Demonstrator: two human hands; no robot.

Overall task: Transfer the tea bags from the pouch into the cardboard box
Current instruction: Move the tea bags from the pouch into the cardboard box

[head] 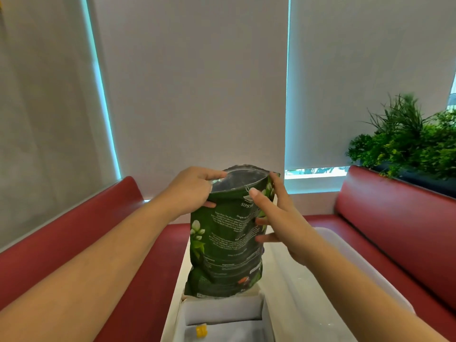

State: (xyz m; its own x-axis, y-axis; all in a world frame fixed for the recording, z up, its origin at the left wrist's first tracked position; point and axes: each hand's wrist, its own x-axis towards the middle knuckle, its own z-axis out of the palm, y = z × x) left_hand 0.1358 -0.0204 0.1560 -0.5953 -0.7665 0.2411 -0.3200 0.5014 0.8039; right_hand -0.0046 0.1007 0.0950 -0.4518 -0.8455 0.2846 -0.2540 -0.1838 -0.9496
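Cardboard box (222, 311) lies below the pouch (222, 255); left hand (192, 191) pinches its rim, fingers (266, 239) of the right hand (283, 218) clasp its side.

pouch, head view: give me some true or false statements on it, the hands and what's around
1. The pouch is upright with its mouth open. True.
2. The left hand grips the pouch's top edge. True.
3. The right hand rests flat on the table. False: it holds the pouch's right side, thumb on the front.
4. The cardboard box lies open just below the pouch. True.
5. The plant stands on the left. False: it is on the right, behind the red bench.
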